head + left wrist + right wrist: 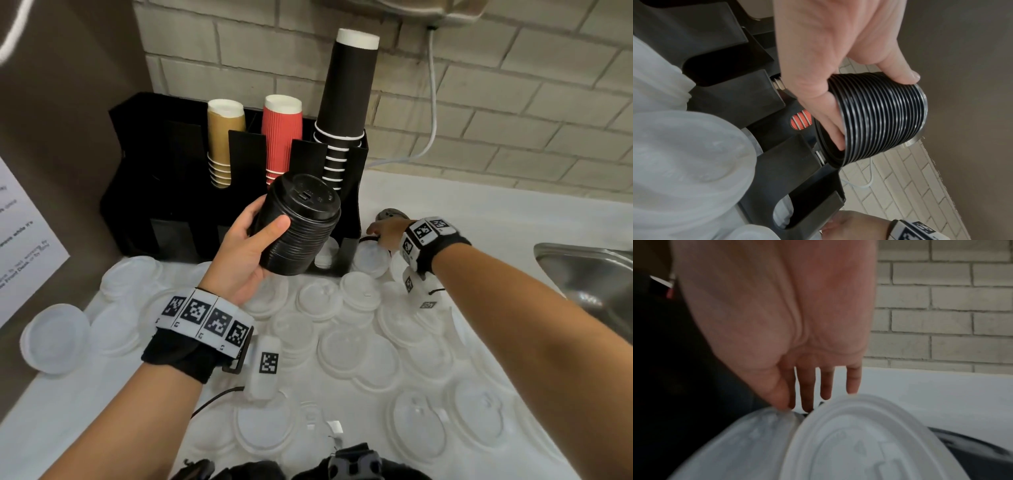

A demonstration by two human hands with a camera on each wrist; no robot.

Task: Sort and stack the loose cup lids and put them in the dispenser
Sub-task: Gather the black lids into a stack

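My left hand [267,221] grips a tall stack of black lids [299,226], tilted, in front of the black dispenser [171,192]. In the left wrist view the thumb lies on the stack [879,116] and the fingers curl into its open bottom. My right hand [376,231] reaches down to the counter just right of the dispenser. Its fingers [807,394] are straight and point down between two white lids [869,443]. The fingertips are hidden there, beside a dark rim. A loose black lid [392,215] lies just behind that hand.
The dispenser holds brown [224,137], red [282,133] and black [346,102] cup stacks, with white lids [325,253] in its lower right slot. Several clear and white lids [356,353] cover the counter. A steel sink [582,270] is at the right, a brick wall behind.
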